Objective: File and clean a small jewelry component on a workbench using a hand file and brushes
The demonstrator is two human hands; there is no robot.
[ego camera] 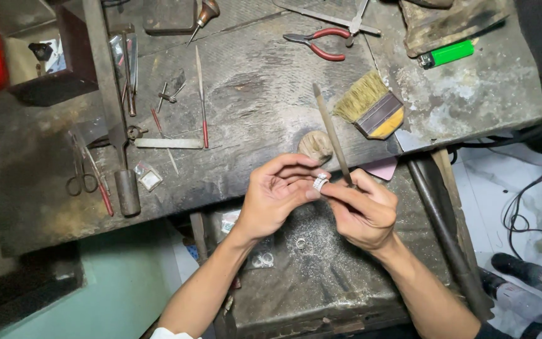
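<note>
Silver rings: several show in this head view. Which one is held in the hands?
The sparkling silver ring, pinched between the left hand and right hand. The plain silver rings lie loose on the dusty tray below.

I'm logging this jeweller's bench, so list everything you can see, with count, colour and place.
ring: one, silver, pinched between both hands
thin tool: one, dark, in the right hand, pointing up
loose rings: at least three, silver; one on the dusty tray, two at its left edge
brush: one, pale bristles, yellow handle, right of the bench
pliers: one, red grips, top centre
lighter: one, green, top right
scissors: one, grey, left
needle files: several, some red-tipped, centre left
bench: one, dark worn wood
left hand: holds the ring
right hand: holds ring and tool
</note>
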